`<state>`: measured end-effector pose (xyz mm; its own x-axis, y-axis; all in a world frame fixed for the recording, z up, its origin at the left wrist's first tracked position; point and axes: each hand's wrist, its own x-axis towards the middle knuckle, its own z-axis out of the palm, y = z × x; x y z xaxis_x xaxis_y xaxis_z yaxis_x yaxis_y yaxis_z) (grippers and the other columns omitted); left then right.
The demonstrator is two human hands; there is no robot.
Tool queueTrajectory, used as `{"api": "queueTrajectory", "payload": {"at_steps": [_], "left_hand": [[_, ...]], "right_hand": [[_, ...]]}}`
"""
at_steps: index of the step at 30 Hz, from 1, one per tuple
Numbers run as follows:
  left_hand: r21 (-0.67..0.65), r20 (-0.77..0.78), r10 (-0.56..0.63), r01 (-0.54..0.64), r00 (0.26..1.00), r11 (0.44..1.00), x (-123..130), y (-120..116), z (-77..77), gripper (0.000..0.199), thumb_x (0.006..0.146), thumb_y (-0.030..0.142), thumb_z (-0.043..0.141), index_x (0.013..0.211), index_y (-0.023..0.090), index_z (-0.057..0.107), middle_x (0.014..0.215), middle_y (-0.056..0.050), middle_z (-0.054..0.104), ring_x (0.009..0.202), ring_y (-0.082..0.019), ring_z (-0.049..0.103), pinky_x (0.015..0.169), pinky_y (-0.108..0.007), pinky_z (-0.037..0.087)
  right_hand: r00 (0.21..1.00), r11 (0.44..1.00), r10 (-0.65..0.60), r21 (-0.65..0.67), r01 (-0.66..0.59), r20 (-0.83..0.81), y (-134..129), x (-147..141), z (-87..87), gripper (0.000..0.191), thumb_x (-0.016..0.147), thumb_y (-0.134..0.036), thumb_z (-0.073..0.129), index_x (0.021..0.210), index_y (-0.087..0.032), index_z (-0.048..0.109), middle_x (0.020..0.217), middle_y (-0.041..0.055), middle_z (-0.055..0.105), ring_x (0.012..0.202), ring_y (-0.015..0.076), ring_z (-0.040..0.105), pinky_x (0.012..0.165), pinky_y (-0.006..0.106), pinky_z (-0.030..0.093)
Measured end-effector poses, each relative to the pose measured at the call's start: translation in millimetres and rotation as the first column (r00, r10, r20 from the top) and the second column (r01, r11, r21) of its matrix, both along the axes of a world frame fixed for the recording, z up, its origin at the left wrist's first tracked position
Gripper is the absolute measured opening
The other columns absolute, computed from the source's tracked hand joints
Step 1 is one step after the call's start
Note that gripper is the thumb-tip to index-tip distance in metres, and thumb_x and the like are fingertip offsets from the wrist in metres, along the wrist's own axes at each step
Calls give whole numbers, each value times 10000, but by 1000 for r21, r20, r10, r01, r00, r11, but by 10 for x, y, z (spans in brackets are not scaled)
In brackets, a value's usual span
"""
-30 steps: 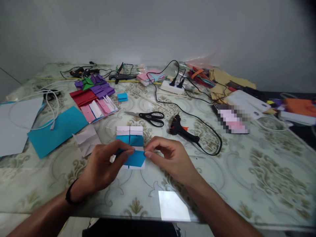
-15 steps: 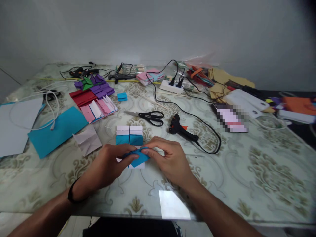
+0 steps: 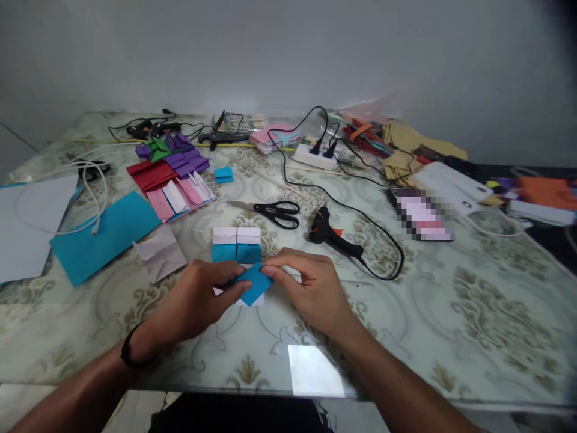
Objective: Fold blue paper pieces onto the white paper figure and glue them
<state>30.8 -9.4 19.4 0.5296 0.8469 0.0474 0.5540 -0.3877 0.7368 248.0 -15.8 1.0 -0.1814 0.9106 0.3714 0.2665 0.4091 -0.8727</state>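
A small blue paper piece is pinched between both hands near the table's front middle. My left hand grips its left side between thumb and fingers. At its upper right corner, my right hand pinches with thumb and index finger. Just beyond and partly beneath lie folded white and blue paper pieces, set in rows; the nearer ones are mostly covered by the blue piece and my left hand.
Black scissors, a glue gun with its cord, and a phone lie beyond my hands. A white power strip stands farther back. Blue paper, a creased pale sheet and folded red paper are leftward.
The blue piece between my fingers has tilted and opened out, showing more of its flat face. My hands stay in nearly the same place.
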Motion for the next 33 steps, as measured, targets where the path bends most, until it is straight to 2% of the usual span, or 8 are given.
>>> {"api": "queueTrajectory", "payload": {"at_steps": [4,10,13,17,22,25,30,33], "left_hand": [[-52,-29,-27,26,999,998,25,-11,-21,360,1018,314,566,688,169,557,601,62,493,566,-89,408,534,-235,301],[-61,5,133,-132,991,989,10,30,-3,456,989,386,588,598,185,466,514,63,384,506,-92,321,487,-256,225],[-158,0,105,-104,994,982,-18,62,14,463,1003,429,561,611,187,519,528,42,483,505,-107,400,475,-252,265],[-315,50,42,-24,998,949,-40,85,28,448,1048,476,510,756,189,692,678,-15,747,579,-161,632,551,-257,448],[-430,157,109,-32,982,902,-22,92,25,447,1050,515,494,874,187,740,822,-68,824,659,-204,730,600,-272,541],[-446,190,85,9,978,895,-20,99,6,431,1038,516,518,844,181,707,793,-45,758,698,-189,697,645,-269,545],[-217,92,125,-102,988,971,-53,115,-57,484,1009,478,569,639,187,459,601,47,391,556,-103,362,497,-235,270],[-152,80,183,-170,980,974,-66,121,-85,505,1012,476,562,634,191,388,608,53,323,575,-103,302,516,-250,232]], "right_hand": [[998,998,59,-13,-59,0,-9,-7,-8,153,955,-134,706,865,-199,811,840,9,818,742,137,736,692,229,555],[999,978,31,-207,-27,15,-4,-9,8,116,952,-223,714,918,-218,824,733,-6,793,667,149,731,618,232,537],[1000,970,30,-241,-29,-1,9,13,14,153,957,-225,684,881,-220,816,707,-6,781,653,152,729,632,242,539],[999,956,-27,-292,15,-38,27,20,-4,154,959,-297,677,893,-208,785,733,7,771,682,163,715,629,253,523],[989,905,50,-413,-103,-137,40,-12,-51,308,965,-424,670,765,-194,711,718,15,751,684,157,686,658,259,501],[995,904,69,-417,-96,-78,40,-2,-47,410,967,-454,659,651,-191,658,649,10,708,610,137,610,630,262,453],[986,884,165,-438,-160,-28,16,-17,11,403,987,-449,617,684,-190,678,639,10,683,596,136,580,615,264,432],[982,872,175,-452,-186,-65,-10,-68,18,371,973,-437,635,694,-193,639,671,5,685,611,131,572,615,257,432]]}}
